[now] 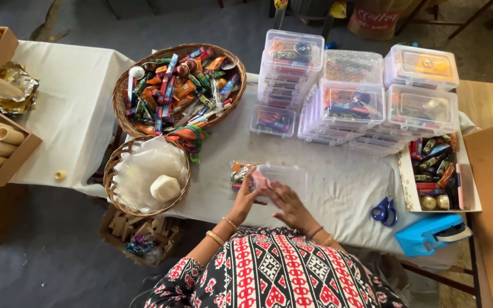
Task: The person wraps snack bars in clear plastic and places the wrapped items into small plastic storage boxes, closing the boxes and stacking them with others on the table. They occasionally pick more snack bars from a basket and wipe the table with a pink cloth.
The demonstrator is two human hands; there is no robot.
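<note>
Clear plastic box (pixel 281 178) at lower centre sits under both hands: left hand (pixel 246 197) grips its edge, right hand (pixel 289 206) rests flat; seemingly closing, pressing next

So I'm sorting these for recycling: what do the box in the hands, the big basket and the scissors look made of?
Box: clear glossy plastic, since the cloth shows through it. Big basket: woven cane or wicker, brown and matte, judging by the plaited rim. Scissors: shiny metal blades with blue handles, probably plastic.
</note>
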